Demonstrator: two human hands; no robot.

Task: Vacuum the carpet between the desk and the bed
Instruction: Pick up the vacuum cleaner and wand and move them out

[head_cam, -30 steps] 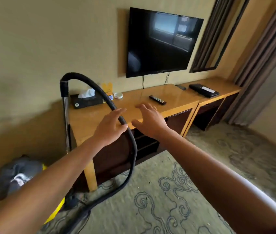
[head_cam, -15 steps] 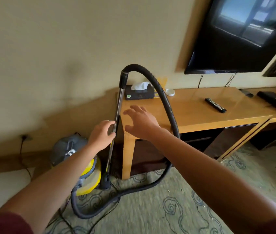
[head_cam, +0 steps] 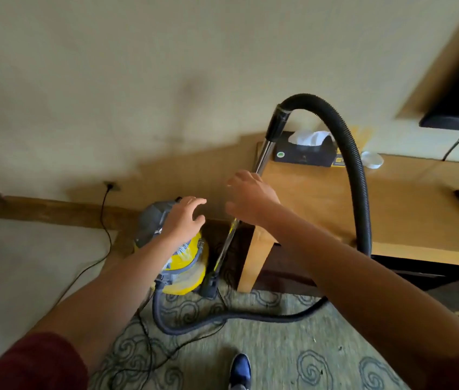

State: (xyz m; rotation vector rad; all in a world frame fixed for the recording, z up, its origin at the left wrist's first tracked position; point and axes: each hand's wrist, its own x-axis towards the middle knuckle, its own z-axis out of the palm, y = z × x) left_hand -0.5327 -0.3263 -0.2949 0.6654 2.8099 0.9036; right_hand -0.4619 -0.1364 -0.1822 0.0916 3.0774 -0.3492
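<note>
Wand [head_cam: 262, 159] is leaned upright against the desk [head_cam: 391, 215] corner, parked within reach. Right hand [head_cam: 251, 198] is spread in front of the wand, nothing gripped. Left hand [head_cam: 183, 218] is open over the canister [head_cam: 183, 266], likely for the switch. Carpet [head_cam: 279, 356] underfoot, not yet vacuumed.

Both arms reach forward, left hand [head_cam: 182, 218] and right hand [head_cam: 251, 198] spread, gripping nothing.
</note>
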